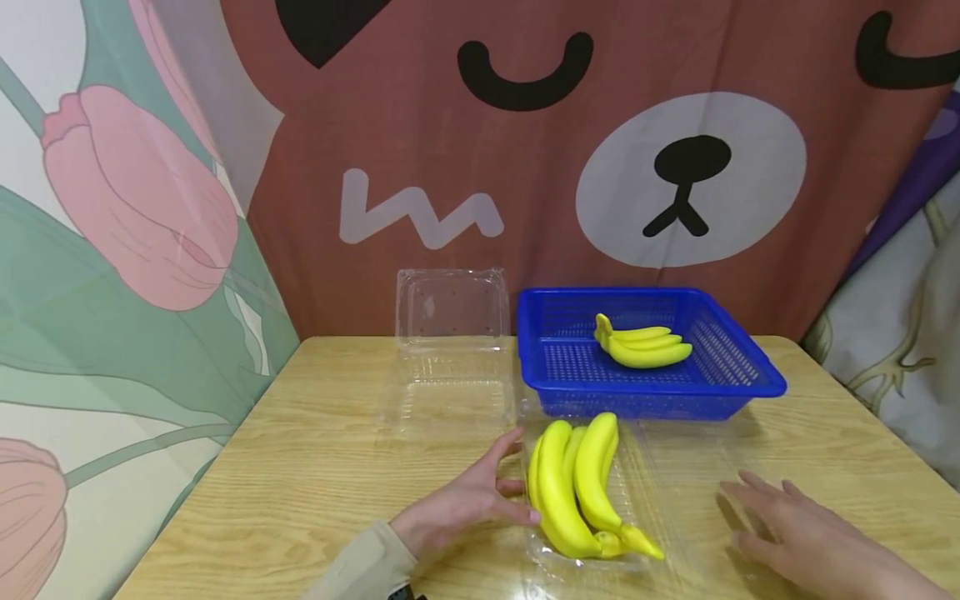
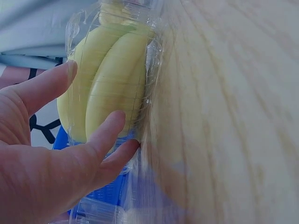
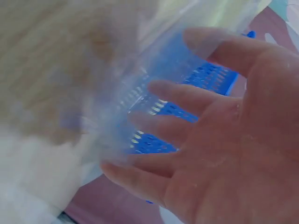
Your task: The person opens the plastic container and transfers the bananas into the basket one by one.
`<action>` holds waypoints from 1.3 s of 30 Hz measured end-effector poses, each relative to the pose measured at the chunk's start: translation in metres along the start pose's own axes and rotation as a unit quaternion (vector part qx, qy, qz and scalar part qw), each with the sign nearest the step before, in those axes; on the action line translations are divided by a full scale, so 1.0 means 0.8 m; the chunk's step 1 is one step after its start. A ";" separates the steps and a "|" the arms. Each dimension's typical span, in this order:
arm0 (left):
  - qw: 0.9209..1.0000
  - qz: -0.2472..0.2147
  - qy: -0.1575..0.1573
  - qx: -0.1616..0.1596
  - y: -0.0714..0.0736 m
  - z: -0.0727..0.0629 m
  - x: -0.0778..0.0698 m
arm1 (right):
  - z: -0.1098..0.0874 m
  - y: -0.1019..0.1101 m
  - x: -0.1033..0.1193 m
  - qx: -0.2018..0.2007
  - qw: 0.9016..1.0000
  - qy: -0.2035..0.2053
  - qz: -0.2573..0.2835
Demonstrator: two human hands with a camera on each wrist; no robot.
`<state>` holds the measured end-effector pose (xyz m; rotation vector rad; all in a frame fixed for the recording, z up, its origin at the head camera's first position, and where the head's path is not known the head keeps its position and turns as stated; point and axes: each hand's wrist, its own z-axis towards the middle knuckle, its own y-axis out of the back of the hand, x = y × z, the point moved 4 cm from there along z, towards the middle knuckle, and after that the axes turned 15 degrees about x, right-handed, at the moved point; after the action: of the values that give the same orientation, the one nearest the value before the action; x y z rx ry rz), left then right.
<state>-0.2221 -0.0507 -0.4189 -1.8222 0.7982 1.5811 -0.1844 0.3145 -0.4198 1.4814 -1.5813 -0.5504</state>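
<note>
While the right hand (image 1: pixel 810 533) is hovering with fingers spread wide by a clear lid (image 1: pixel 686 467), contact being unclear, the left hand (image 1: pixel 465 502) is resting loosely parted fingers against a clear tray (image 1: pixel 635 493), where a banana bunch (image 1: pixel 557 492) is lying. Just beyond, a blue basket (image 1: pixel 652 390) is holding a second bunch (image 1: pixel 647 355); a clear box (image 1: pixel 452 312) is standing open beside it.

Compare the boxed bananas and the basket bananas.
The boxed bananas sit in a clear box beside the left hand; the basket bananas lie in the blue basket, farther back. The boxed bananas' stem end is near right; the basket bananas' stem end is far left. Both bunches are yellow.
</note>
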 end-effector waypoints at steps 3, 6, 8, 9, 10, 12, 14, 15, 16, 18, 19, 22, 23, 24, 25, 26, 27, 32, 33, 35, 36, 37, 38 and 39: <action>1.000 -0.002 -0.005 0.004 0.000 0.001 0.000 | -0.008 0.008 0.011 -0.048 0.998 0.038 -0.025; 1.000 -0.002 -0.009 0.008 0.000 0.002 0.001 | -0.015 0.014 0.028 -0.089 0.993 0.073 -0.039; 1.000 -0.001 -0.008 0.009 0.000 0.002 0.001 | -0.018 0.017 0.043 -0.107 0.990 0.084 -0.042; 1.000 0.000 -0.007 0.008 0.000 0.002 0.001 | -0.019 0.018 0.051 -0.112 0.989 0.089 -0.043; 1.000 0.000 -0.008 0.009 0.000 0.002 0.001 | -0.020 0.020 0.059 -0.116 0.988 0.094 -0.045; 1.000 0.000 -0.009 0.008 0.000 0.002 0.001 | -0.021 0.023 0.076 -0.133 0.984 0.108 -0.053; 1.000 0.000 -0.009 0.006 0.000 0.001 0.001 | -0.022 0.026 0.095 -0.153 0.977 0.131 -0.071; 1.000 0.000 -0.009 0.006 0.000 0.001 0.001 | -0.022 0.028 0.104 -0.163 0.973 0.142 -0.078; 1.000 0.000 -0.010 0.006 0.000 0.001 0.001 | -0.022 0.029 0.114 -0.170 0.970 0.151 -0.084; 1.000 0.002 -0.007 0.004 0.000 0.000 0.001 | -0.022 0.031 0.132 -0.176 0.965 0.170 -0.092; 1.000 0.002 -0.006 0.002 0.000 0.000 0.001 | -0.021 0.031 0.141 -0.174 0.965 0.176 -0.091; 1.000 0.005 0.000 -0.002 -0.001 0.000 0.002 | -0.016 0.030 0.164 -0.153 0.969 0.179 -0.078; 1.000 0.005 0.002 -0.003 -0.001 -0.001 0.002 | -0.014 0.029 0.171 -0.144 0.971 0.176 -0.074; 1.000 0.004 0.003 -0.004 -0.002 -0.001 0.002 | -0.011 0.028 0.176 -0.136 0.973 0.173 -0.074; 1.000 0.003 0.004 -0.005 -0.002 0.000 0.002 | -0.008 0.026 0.181 -0.128 0.975 0.165 -0.073; 1.000 0.002 0.002 -0.003 -0.003 0.000 0.001 | -0.005 0.024 0.186 -0.120 0.977 0.157 -0.075; 1.000 0.000 0.002 -0.001 -0.003 0.000 0.001 | -0.002 0.022 0.190 -0.116 0.979 0.151 -0.077; 1.000 -0.003 -0.001 0.009 -0.004 0.001 0.001 | 0.011 0.012 0.205 -0.125 0.979 0.131 -0.093; 1.000 -0.004 -0.001 0.010 -0.005 0.001 0.002 | 0.013 0.011 0.207 -0.129 0.979 0.127 -0.093; 1.000 -0.006 -0.005 0.013 -0.005 0.002 0.002 | 0.018 0.007 0.211 -0.133 0.979 0.122 -0.095; 1.000 -0.007 -0.007 0.013 -0.005 0.002 0.002 | 0.020 0.005 0.212 -0.129 0.980 0.121 -0.094; 1.000 -0.007 -0.008 0.014 -0.005 0.002 0.002 | 0.021 0.003 0.213 -0.127 0.980 0.121 -0.092; 1.000 -0.007 -0.008 0.014 -0.005 0.002 0.002 | 0.023 0.001 0.214 -0.125 0.980 0.122 -0.091; 1.000 -0.007 -0.008 0.014 -0.005 0.002 0.002 | 0.025 0.000 0.214 -0.123 0.980 0.126 -0.092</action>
<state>-0.2198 -0.0474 -0.4204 -1.7898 0.7950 1.5669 -0.1844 0.1467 -0.3800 1.4512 -1.1453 -0.6140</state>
